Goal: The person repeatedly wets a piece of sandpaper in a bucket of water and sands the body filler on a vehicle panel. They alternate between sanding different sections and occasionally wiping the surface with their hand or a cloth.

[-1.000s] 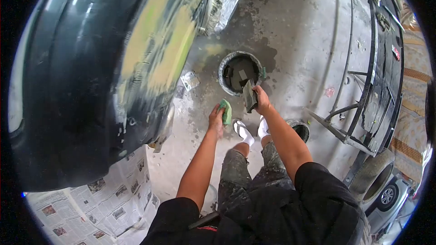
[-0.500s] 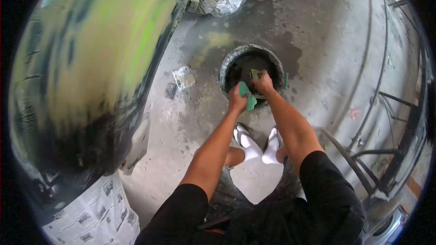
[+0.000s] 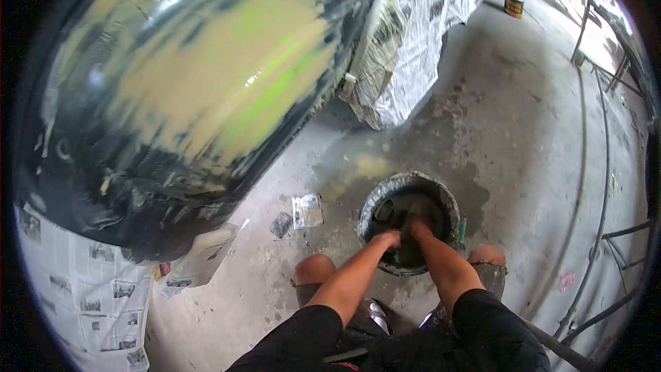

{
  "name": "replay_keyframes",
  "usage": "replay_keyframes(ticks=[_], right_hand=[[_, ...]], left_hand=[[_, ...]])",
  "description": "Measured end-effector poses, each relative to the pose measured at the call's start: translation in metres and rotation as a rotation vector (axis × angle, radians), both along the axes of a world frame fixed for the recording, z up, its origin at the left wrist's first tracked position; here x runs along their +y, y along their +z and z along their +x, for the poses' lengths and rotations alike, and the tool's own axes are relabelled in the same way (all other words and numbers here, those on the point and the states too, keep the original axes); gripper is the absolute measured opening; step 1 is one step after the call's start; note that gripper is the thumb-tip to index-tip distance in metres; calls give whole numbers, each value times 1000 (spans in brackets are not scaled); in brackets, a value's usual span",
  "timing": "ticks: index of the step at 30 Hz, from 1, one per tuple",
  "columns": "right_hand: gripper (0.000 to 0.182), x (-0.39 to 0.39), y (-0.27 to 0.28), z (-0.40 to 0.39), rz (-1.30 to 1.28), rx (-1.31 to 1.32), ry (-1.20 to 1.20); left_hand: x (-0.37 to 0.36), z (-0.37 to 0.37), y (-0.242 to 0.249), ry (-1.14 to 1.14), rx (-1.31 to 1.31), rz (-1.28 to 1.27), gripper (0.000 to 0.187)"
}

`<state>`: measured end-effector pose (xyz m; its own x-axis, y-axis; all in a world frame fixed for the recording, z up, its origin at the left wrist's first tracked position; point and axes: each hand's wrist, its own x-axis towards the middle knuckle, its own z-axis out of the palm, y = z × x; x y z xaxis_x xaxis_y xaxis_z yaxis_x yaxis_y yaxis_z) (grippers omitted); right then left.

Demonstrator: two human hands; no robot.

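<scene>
Both my hands reach down into a round, dark bucket [image 3: 451, 201] of murky water, its thick rim crusted with grey. My left hand [image 3: 390, 238] is at the near left of the opening, fingers curled. A dim green patch of the bendy green sheet [image 3: 397, 256] shows just below it. My right hand [image 3: 418, 227] is deeper, near the middle of the bucket; its fingers are hidden by the dark water, and so is anything in them. A dark oval piece [image 3: 383, 211] with a pale edge lies inside the bucket at the left.
A car body panel [image 3: 227, 89] with beige filler and bright green patches fills the upper left. Plastic sheeting [image 3: 413, 41] covers a part beyond it; newspaper [image 3: 89, 296] hangs below. A printed packet [image 3: 307, 211] lies left of the bucket, and metal rails [image 3: 606, 138] run along the right.
My view has tilted up and shifted. Both hands have gone lower into the bucket; the green sheet and the yellowish-green piece in my right hand were in plain sight before. My knees now show.
</scene>
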<state>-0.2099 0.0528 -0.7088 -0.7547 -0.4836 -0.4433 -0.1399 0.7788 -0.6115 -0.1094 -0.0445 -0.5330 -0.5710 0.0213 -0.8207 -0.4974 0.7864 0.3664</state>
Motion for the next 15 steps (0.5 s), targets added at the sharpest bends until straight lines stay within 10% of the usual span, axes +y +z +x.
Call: replay_keyframes(ticks=[2, 5, 8, 11, 15], right_hand=[[53, 20, 144, 2, 241, -143, 462], [62, 15, 185, 7, 292, -194, 233], [64, 12, -83, -3, 41, 150, 682], [75, 15, 16, 8, 107, -99, 445], [85, -6, -34, 7, 322, -223, 428]], left_hand=[[-9, -10, 65, 57, 243, -154, 37], [-32, -13, 235, 20, 737, -239, 54], [-62, -12, 366, -259, 1273, -616, 69], [-76, -19, 497, -457, 1277, -1383, 82], [-133, -44, 574, -487, 1161, -1792, 87]])
